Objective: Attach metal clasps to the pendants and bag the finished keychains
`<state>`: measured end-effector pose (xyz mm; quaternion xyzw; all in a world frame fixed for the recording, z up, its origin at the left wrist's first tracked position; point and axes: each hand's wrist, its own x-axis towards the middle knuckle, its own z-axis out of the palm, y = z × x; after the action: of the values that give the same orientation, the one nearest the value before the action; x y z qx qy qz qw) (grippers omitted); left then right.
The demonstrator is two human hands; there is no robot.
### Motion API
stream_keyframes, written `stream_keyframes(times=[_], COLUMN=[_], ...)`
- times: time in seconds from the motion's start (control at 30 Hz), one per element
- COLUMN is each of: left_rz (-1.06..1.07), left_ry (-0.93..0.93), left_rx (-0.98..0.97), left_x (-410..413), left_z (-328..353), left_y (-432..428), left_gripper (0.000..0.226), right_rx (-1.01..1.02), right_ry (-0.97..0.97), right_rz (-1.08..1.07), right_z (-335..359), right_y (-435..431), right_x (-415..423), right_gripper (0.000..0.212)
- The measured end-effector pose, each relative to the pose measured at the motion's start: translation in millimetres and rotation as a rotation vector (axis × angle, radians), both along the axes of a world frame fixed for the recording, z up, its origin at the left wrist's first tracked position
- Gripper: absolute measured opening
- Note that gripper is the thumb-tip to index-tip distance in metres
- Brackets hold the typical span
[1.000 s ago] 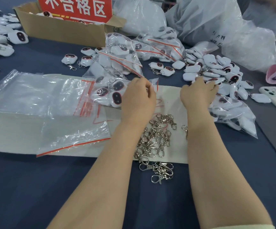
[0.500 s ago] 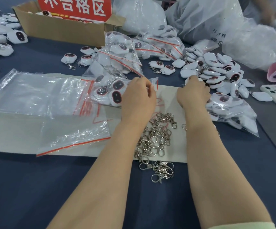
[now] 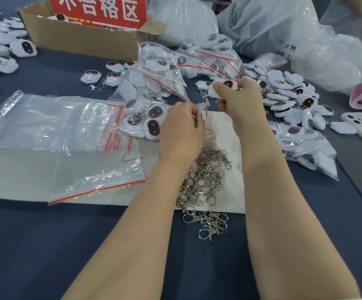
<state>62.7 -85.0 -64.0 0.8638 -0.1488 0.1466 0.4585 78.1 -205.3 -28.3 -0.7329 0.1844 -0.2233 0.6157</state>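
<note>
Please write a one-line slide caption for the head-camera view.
Right hand holds a white pendant beside the part-filled zip bag whose mouth the left hand pinches; metal clasps lie piled nearby.

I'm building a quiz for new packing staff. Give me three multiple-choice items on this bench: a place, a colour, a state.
1. The loose metal clasps lie: A in a bowl; B between the forearms, mostly on the pale sheet; C on the floor.
2. The sign in the cardboard box is: A red; B green; C yellow.
3. The right hand: A lies flat, empty; B grips a white pendant; C grips scissors.
Key: 1 B, piled between both arms; 2 A, white characters on red; 3 B, curled round it, while the left hand pinches a zip bag.
</note>
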Motion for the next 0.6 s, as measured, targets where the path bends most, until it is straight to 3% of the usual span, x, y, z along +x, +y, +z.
stream_keyframes(times=[0.07,0.17,0.3,0.6], left_rz=[0.002,0.005,0.004,-0.003], left_ry=[-0.006,-0.009,-0.009,-0.007], left_rx=[0.003,0.009,0.002,0.002], left_x=[0.1,0.3,0.3,-0.3], left_z=[-0.4,-1.2,-1.5,-0.4], left_y=[-0.3,-0.7,-0.3,-0.3], left_gripper=[0.014,0.014,0.014,0.014], right_rx=[0.177,0.622,0.859,0.462], right_ry=[-0.008,-0.075,-0.141,-0.137], right_rz=[0.034,0.036,0.055,0.085], right_z=[-6.9,-15.7,-22.2,-28.5], right_y=[-0.5,3.4,8.5,11.7], right_x=[2.0,1.3,1.4,-0.7], right_gripper=[0.022,0.021,0.012,0.013])
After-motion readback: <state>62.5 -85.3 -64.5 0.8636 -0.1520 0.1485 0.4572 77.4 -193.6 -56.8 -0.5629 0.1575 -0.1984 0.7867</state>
